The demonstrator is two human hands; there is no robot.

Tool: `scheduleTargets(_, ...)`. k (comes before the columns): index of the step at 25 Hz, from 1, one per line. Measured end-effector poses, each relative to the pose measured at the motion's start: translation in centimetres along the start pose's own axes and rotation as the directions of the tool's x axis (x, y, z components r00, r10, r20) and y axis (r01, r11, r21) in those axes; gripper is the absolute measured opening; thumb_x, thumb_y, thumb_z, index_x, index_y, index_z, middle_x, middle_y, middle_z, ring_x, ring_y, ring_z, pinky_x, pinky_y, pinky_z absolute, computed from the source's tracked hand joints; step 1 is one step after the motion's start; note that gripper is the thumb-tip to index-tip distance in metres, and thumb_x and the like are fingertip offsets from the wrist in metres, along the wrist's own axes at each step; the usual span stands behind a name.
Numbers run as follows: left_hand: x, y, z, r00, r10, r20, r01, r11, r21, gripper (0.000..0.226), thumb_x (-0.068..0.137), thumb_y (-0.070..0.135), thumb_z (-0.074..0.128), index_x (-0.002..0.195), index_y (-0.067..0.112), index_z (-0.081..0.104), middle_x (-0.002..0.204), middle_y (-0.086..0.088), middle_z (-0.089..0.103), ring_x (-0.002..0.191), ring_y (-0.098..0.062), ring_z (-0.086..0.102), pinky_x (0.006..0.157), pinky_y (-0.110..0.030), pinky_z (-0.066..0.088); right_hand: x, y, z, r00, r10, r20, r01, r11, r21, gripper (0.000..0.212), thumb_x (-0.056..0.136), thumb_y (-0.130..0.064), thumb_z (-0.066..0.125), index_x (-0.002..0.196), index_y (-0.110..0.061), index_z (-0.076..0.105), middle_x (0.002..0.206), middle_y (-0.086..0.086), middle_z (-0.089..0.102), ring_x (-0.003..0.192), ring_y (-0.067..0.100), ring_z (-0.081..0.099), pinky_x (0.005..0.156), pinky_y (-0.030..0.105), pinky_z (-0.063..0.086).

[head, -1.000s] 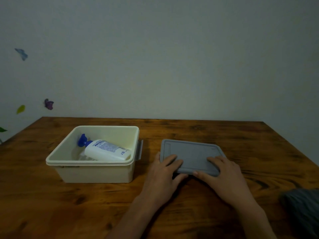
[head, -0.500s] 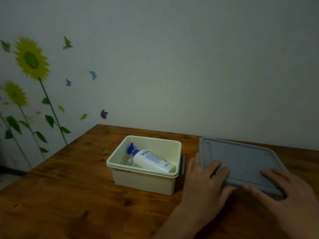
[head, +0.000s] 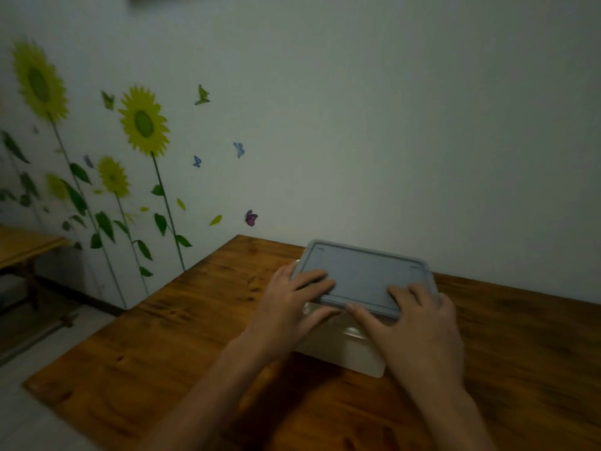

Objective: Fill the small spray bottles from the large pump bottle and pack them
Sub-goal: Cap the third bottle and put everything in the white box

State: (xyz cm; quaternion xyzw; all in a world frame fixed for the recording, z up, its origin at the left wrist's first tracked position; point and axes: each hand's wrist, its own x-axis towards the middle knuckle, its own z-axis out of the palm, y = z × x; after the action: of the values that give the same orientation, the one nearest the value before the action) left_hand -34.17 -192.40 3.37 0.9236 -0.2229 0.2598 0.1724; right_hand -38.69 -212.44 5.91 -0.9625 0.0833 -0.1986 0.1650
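Lid (head: 361,278): grey plastic, rectangular with rounded corners, a raised border round a flat recessed panel; matte, a little blurred. It lies on top of the storage box, tilted slightly toward the camera, covering the box opening.
Storage box (head: 344,353): cream plastic, only its near wall and a strip of rim show below the lid; contents hidden. Stands on the table near the far edge, closer to the far left corner than to the right side.
Left hand (head: 289,307): fingers (head: 312,277) laid over the lid's near left corner, thumb (head: 317,315) under the lid edge against the box rim. It grips the lid at that corner.
Right hand (head: 419,330): fingers (head: 403,292) spread on the lid's near right part, thumb (head: 361,315) along the front edge below. It holds the lid there; whether the thumb presses the box as well I cannot tell.
Table (head: 182,340): dark-stained wood with strong grain, left edge and near left corner in view.
Wall (head: 390,125): pale, with sunflower stickers (head: 143,122) and small butterfly stickers (head: 251,218) to the left of the table.
Second table (head: 22,242): lighter wood, at the far left against the wall, only partly seen.
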Motion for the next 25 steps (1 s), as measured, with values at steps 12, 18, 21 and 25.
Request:
scheduleTargets(12,-1.6,-5.6,0.5,0.98,-0.127,0.151,0.15,0.977,-0.154,0.052,0.081,0.058,0.048,0.131,0.045,0.047,0.143,0.02,0.043,0.14,-0.012,0.028,0.116,-0.048,0.025,-0.9,-4.5,3.3,0.992,0.004,0.124,0.003,0.998,-0.057,0.09,0.067,-0.087,0.024,0.135,-0.03,0.041,0.148,0.003,0.036,0.137,0.036,0.019,0.109,0.049,0.029)
scheduleTargets(18,-1.5,-5.8,0.4,0.956,-0.158,0.246,0.21,0.957,-0.2,0.05,0.085,0.053,0.056,0.133,0.044,0.045,0.147,0.022,0.037,0.145,-0.014,0.015,0.117,-0.047,0.021,-1.0,-3.9,4.2,0.992,-0.021,0.128,0.029,0.998,-0.057,0.083,0.073,-0.082,0.027,0.136,-0.03,0.04,0.148,0.004,0.035,0.137,0.036,0.019,0.11,0.05,0.028)
scheduleTargets(21,-1.8,-6.0,0.6,0.953,-0.155,0.261,0.212,0.955,-0.209,0.05,0.086,0.054,0.055,0.134,0.045,0.044,0.148,0.024,0.034,0.144,-0.012,0.013,0.115,-0.047,0.02,-1.1,-3.5,4.5,0.99,-0.035,0.139,0.046,0.996,-0.079,0.08,0.075,-0.08,0.029,0.136,-0.03,0.04,0.148,0.003,0.035,0.137,0.037,0.019,0.108,0.049,0.032)
scheduleTargets(25,-1.7,-5.9,0.4,0.94,-0.167,0.297,0.24,0.944,-0.227,0.049,0.084,0.059,0.055,0.131,0.047,0.047,0.145,0.023,0.038,0.141,-0.008,0.021,0.115,-0.048,0.025,-1.1,-3.2,4.3,0.984,-0.054,0.17,0.075,0.99,-0.121,0.075,0.076,-0.079,0.029,0.134,-0.033,0.04,0.146,0.002,0.038,0.135,0.038,0.023,0.106,0.049,0.034)
